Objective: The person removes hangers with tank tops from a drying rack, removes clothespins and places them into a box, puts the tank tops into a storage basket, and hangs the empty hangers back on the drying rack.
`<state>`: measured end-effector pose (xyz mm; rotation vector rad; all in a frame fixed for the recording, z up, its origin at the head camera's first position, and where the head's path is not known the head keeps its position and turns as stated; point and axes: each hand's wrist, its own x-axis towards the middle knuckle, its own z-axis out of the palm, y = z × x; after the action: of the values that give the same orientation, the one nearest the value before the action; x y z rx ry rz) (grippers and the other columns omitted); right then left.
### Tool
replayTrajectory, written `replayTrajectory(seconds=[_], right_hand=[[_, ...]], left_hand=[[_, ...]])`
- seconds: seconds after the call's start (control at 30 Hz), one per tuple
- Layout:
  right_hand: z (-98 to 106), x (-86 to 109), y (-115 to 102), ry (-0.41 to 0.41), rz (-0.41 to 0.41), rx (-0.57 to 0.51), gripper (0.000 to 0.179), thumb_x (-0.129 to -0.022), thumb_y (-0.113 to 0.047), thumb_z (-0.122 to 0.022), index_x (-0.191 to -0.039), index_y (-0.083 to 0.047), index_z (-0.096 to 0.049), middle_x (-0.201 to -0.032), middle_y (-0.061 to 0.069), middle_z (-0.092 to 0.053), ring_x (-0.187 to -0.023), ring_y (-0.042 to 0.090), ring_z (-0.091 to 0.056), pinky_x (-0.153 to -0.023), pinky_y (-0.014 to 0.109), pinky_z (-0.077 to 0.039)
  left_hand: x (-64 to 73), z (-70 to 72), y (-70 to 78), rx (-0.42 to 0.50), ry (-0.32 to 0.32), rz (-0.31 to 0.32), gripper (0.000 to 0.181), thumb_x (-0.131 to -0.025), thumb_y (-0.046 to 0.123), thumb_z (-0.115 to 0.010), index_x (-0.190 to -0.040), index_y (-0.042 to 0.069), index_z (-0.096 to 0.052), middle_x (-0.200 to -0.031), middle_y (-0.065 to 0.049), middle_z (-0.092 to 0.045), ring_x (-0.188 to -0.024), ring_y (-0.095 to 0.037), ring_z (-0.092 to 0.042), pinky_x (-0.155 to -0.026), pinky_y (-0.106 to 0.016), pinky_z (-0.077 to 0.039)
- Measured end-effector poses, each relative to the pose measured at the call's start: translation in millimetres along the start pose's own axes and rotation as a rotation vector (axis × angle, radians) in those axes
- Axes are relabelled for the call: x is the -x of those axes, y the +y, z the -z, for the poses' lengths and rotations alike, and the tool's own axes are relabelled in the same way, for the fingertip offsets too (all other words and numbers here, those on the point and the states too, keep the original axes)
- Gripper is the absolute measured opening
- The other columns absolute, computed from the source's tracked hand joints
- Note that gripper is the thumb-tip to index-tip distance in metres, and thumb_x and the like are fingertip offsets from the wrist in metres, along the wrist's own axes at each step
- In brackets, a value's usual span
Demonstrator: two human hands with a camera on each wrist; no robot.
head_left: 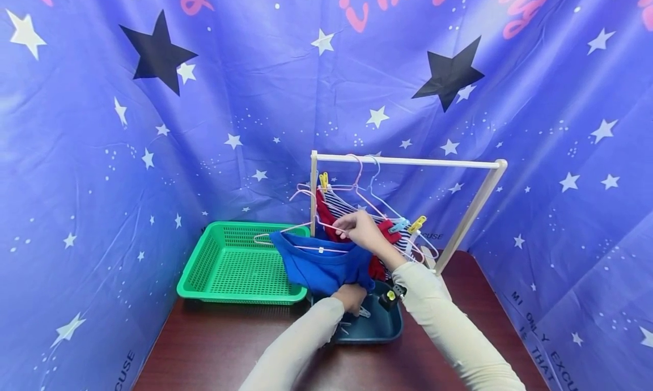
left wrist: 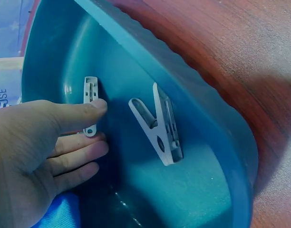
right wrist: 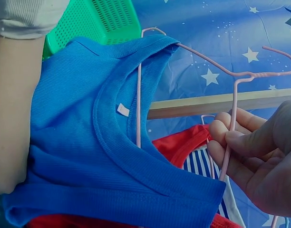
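Note:
My right hand (right wrist: 259, 152) pinches one sloping arm of a pink wire hanger (right wrist: 233, 107) between thumb and fingers. From that hanger hangs a blue sleeveless top (head_left: 323, 263), its wide neckline and small white label facing up. Below the top, my left hand (head_left: 351, 297) reaches into a dark teal basin (left wrist: 207, 142). In the left wrist view its thumb lies across a grey clothespin (left wrist: 91, 88), with the index finger behind the pin's lower end. A second grey clothespin (left wrist: 164, 128) rests against the basin wall, beyond the fingertips.
A wooden rack (head_left: 408, 161) stands behind the basin, bearing red and striped garments on hangers with yellow clothespins (head_left: 417, 224) and a blue clothespin (head_left: 399, 225). A green plastic basket (head_left: 245, 269) sits left on the brown table (head_left: 214, 334). Star-printed blue cloth (head_left: 285, 96) surrounds the table.

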<state>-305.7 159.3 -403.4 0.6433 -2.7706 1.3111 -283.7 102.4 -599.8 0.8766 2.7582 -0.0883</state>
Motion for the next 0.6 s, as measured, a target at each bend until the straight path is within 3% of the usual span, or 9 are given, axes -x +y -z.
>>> replayTrajectory(seconds=[0.3,0.6], right_hand=[[-1.5,0.9,-0.7,0.002,-0.004,-0.010,0.018,-0.088,0.013,-0.066,-0.100,0.007,-0.076,-0.092,0.025,-0.076,-0.082,0.041,-0.073,-0.074,0.036,-0.062],[-3.3,-1.5,2.0,0.016,-0.032,-0.013,0.019,-0.086,0.015,-0.065,-0.099,0.006,-0.076,-0.090,0.023,-0.076,-0.075,0.030,-0.073,-0.077,0.045,-0.063]], left_hand=[[0.3,-1.7,-0.7,-0.029,0.000,-0.004,0.030,-0.076,0.028,-0.090,-0.071,0.018,-0.063,-0.070,0.006,-0.058,-0.062,-0.009,-0.052,-0.057,-0.024,-0.047],[10.0,5.4,3.7,-0.035,-0.020,-0.013,0.018,-0.085,0.026,-0.081,-0.079,0.016,-0.068,-0.076,0.004,-0.062,-0.067,-0.009,-0.055,-0.061,-0.025,-0.050]])
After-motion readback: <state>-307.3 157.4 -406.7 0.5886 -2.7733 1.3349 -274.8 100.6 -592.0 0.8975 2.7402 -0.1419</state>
